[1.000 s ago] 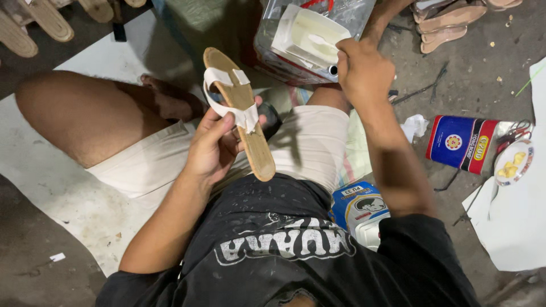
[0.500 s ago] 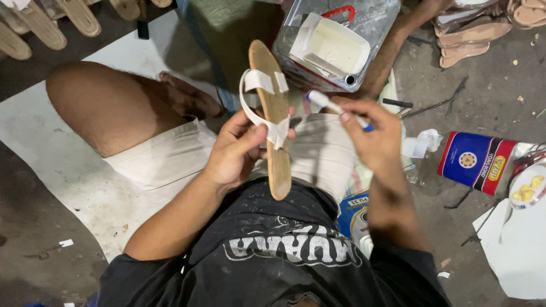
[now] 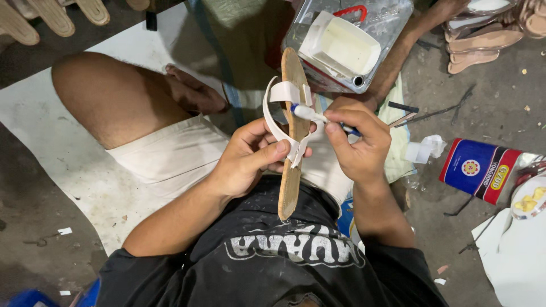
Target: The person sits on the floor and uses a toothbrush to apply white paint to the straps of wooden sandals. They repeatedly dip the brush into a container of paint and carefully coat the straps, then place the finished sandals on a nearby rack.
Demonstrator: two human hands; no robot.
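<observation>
Head view: the left hand (image 3: 247, 162) grips a tan sandal sole (image 3: 291, 136) upright above the lap, thumb pressing the white strap (image 3: 275, 113) against it, fingers curled behind. The right hand (image 3: 358, 145) pinches a white-tipped brush (image 3: 310, 113) between thumb and 2 fingers, its tip touching the sole beside the strap. A white tray (image 3: 344, 48) sits just beyond.

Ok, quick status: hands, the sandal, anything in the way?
Left hand grips sandal sole upright at mid-length. Right hand holds brush, tip at white strap. Nothing blocking.
</observation>
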